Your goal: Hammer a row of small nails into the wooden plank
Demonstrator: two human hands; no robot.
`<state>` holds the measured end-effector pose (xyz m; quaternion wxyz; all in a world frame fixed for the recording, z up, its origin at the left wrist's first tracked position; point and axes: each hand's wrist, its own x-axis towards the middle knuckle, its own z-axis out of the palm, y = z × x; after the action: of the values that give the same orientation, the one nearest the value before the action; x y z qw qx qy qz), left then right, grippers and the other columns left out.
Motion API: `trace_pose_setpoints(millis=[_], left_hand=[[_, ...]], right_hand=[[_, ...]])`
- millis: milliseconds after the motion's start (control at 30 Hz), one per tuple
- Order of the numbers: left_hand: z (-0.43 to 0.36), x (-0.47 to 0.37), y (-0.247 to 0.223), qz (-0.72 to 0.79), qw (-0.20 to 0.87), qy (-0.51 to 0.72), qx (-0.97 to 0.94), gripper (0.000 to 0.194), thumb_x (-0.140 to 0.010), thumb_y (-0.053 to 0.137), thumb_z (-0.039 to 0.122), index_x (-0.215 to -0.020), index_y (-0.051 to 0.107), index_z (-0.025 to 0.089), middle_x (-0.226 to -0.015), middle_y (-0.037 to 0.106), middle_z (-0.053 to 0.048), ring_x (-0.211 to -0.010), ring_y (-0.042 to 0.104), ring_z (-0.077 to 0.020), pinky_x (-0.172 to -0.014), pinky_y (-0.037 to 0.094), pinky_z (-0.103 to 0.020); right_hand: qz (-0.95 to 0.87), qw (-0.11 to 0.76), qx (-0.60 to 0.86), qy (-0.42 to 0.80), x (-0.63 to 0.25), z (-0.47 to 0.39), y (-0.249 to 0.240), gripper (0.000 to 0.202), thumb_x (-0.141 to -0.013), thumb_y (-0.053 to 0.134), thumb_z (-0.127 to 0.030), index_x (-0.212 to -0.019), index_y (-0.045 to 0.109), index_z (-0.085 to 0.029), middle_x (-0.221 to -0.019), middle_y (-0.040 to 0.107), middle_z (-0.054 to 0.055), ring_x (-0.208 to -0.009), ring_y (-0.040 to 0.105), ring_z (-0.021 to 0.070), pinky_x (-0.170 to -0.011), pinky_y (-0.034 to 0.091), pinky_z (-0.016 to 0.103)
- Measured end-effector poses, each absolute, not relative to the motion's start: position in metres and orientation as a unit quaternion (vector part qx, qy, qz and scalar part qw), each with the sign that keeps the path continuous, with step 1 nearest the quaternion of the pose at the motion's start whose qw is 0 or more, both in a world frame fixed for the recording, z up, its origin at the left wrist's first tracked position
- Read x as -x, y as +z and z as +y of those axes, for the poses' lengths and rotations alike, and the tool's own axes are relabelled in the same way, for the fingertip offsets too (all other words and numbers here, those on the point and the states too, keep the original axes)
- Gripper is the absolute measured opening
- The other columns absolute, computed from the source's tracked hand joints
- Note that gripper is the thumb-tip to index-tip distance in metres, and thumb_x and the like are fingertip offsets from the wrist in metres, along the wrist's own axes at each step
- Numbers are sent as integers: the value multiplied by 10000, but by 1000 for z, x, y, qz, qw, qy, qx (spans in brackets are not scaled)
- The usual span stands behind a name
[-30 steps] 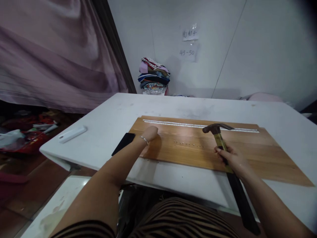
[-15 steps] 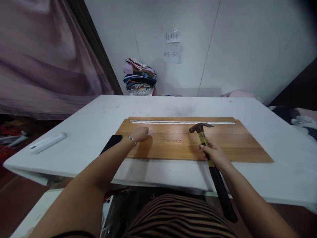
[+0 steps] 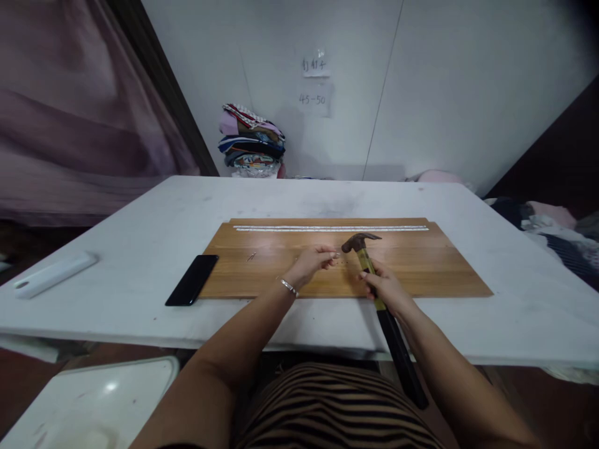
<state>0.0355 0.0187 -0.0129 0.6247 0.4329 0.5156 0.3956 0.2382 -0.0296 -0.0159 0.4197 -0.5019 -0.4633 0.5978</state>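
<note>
The left hand [image 3: 311, 262] pinches what looks like a nail [image 3: 337, 254], too small to be sure, above the board [image 3: 416, 265]. The right hand [image 3: 387, 288] wraps the hammer [image 3: 380, 304] mid-handle, probably for balance, head at the far end. Loose nails [image 3: 251, 256] lie on the board's left, perhaps for easy reach, near a phone [image 3: 191, 280]. The table [image 3: 116, 224] is white; clothes [image 3: 253, 140] are stacked by the far wall [image 3: 435, 93].
</note>
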Motion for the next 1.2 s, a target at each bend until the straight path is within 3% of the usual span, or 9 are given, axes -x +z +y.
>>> trace_pose_setpoints(millis=[167,333,467,600,767,900,1200], left_hand=[[3,-58,-34,451,669,427,-407,337,-616,859,358,-793,685,129,-730,667,-22,-604,534,-69,-618,436,-221],[-3,-65,-46,452,644,437,-436,355,-631,841,411,-808,711,132,-687,647,-2,-564,502,-70,-601,425,-239],[-5,-65,-47,471,583,421,-510,273,-714,771,400,-797,721,145,-686,660,-3,-585,524,-94,-632,443,-259],[-11,-67,-43,470,484,399,-621,132,-820,647,274,-765,718,178,-798,716,-12,-743,612,-135,-771,474,-284],[-15,-67,-38,468,345,341,-739,153,-863,581,178,-801,718,205,-879,715,-13,-863,627,-153,-866,470,-300],[-12,-62,-38,476,296,301,-771,104,-857,608,188,-795,692,191,-864,671,-16,-845,605,-151,-814,466,-287],[36,-26,-25,601,295,308,-676,112,-835,587,220,-757,654,175,-714,653,16,-680,585,-129,-644,429,-248]], right_hand=[[-458,442,494,592,-229,-20,-13,304,-620,713,-351,-813,516,-221,-591,541,-72,-423,411,68,-364,344,206],[-460,462,481,586,-224,-12,-13,293,-611,694,-326,-787,485,-220,-495,464,-106,-403,389,64,-364,317,191],[-461,457,487,584,-223,-11,-12,294,-607,684,-323,-788,475,-222,-490,470,-110,-390,387,63,-360,322,193],[-469,451,492,578,-221,-11,-11,291,-605,673,-317,-790,468,-223,-474,475,-110,-382,382,64,-357,324,195],[-478,450,475,586,-218,-12,-14,288,-633,672,-329,-789,452,-228,-450,467,-113,-362,383,64,-359,306,193],[-467,460,466,594,-220,-12,-15,302,-635,686,-337,-807,464,-226,-487,489,-107,-389,404,66,-368,333,194],[-451,447,516,575,-236,-15,-20,352,-597,680,-352,-866,489,-230,-561,531,-93,-387,404,68,-347,325,207]])
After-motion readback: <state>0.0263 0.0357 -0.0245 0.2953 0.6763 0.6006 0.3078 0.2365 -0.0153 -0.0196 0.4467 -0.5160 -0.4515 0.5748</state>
